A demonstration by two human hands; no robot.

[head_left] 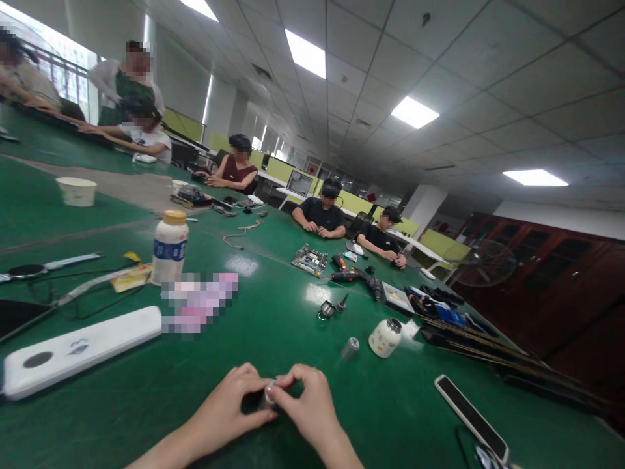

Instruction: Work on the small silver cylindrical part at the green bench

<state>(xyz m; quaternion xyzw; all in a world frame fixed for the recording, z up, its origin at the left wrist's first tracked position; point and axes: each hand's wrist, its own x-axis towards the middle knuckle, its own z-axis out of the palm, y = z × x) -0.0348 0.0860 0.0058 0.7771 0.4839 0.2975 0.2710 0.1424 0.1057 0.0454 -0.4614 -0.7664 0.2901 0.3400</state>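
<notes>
My left hand [234,404] and my right hand [308,398] meet low in the middle, just over the green table. A small silvery cylinder [270,393] is pinched between them, mostly covered by fingers, so its exact kind does not show. The left thumb and fingertips grip it from the left, and the right thumb and forefinger press on its upper part. Beyond the right hand stands another short silvery cylinder [350,348]. Close to that is a squat cream flask [385,337] with an open metal neck. Farther off lie small metal parts [326,309] with a ring.
Left are a long white device [83,352], a bottle with a yellow cap [170,249] and a paper cup [77,191]. A phone [471,417] lies at right. Ahead are a circuit board [311,260] and power drills [354,275]. Several people sit around the table [273,319].
</notes>
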